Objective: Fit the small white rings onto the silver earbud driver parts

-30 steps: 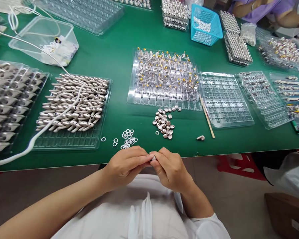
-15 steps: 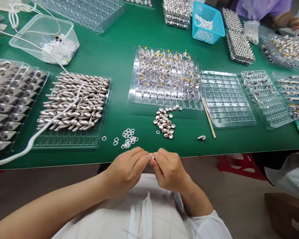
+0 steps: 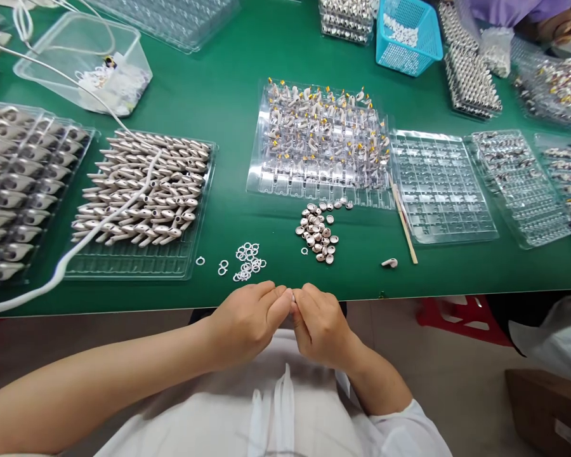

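Observation:
My left hand (image 3: pixel 247 322) and my right hand (image 3: pixel 322 325) meet at the table's front edge, fingers closed and fingertips pressed together. Between them shows a sliver of a small whitish part (image 3: pixel 293 296); the fingers hide most of it, so its kind cannot be made out. Just beyond my left hand lie loose white rings (image 3: pixel 248 266). A heap of small beige-pink round caps (image 3: pixel 318 233) sits past my right hand. Farther right, a single earbud shell (image 3: pixel 389 263) rests alone near a thin wooden stick (image 3: pixel 404 222).
Behind the caps stands a clear tray (image 3: pixel 276 181) of earbud parts with yellow tips. A tray of stemmed shells (image 3: pixel 143 190), crossed by a white cable (image 3: pixel 99 228), is at left. A clear tub (image 3: pixel 76 54), blue basket (image 3: pixel 406 57) and a co-worker's purple sleeve (image 3: pixel 518 11) are farther back.
The camera view has shifted slightly, so the table's objects sit a little differently in the picture. Both hands stay together at the edge, with the left thumb moved slightly over the fingertips.

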`<state>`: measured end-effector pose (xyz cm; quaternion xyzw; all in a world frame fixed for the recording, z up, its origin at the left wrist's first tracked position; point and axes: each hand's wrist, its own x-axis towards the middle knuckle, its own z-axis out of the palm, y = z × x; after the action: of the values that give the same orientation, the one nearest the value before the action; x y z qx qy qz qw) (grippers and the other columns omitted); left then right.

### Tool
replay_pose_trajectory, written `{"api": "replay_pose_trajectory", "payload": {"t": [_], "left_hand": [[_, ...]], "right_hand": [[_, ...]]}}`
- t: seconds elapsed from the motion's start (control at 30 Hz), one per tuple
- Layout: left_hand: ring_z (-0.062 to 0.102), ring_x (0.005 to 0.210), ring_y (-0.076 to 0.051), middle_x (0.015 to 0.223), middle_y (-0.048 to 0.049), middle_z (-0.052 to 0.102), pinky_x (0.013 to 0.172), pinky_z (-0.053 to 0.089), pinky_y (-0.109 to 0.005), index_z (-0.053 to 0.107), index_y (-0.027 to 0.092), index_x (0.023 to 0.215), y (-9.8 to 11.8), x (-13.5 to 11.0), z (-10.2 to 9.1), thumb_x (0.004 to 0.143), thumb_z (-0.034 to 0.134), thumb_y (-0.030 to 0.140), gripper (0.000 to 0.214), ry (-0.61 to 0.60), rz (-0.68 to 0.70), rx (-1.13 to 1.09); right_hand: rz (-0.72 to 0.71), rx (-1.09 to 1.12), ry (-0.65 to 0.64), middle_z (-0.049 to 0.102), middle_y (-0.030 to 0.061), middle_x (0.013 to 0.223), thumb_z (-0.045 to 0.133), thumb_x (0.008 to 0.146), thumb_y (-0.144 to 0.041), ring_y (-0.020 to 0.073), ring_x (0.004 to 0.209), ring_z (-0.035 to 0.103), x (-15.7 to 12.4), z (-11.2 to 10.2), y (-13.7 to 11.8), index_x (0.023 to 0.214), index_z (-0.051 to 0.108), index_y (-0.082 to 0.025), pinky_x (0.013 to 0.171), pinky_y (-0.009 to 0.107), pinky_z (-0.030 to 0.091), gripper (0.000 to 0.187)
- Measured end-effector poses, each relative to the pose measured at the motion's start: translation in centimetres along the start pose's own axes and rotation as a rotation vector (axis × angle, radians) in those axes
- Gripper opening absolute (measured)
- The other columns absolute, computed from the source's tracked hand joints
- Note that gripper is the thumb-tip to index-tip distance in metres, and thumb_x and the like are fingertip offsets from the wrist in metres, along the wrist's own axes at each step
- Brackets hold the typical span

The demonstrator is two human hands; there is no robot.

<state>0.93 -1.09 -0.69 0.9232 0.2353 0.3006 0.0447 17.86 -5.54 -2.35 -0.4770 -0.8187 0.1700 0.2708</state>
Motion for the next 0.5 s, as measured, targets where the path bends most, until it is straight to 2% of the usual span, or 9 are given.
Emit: {"api": "replay_pose_trajectory", "payload": {"t": [0.5], "left_hand": [[0.039, 0.046, -0.015, 0.059, -0.0013, 0.058, 0.041, 0.036, -0.025, 0.047, 0.012, 0.098, -1.0, -0.2, 0.1, 0.083, 0.034, 0.0, 0.023, -0.082, 0.019, -0.056]], "right_hand": [[-0.083, 0.016, 0.044, 0.041, -0.0004, 0.064, 0.038, 0.09, -0.011, 0.0143, 0.055, 0.035, 0.4, 0.4, 0.6, 0.076, 0.044, -0.019, 0.046, 0.029, 0.023, 0.018]]}}
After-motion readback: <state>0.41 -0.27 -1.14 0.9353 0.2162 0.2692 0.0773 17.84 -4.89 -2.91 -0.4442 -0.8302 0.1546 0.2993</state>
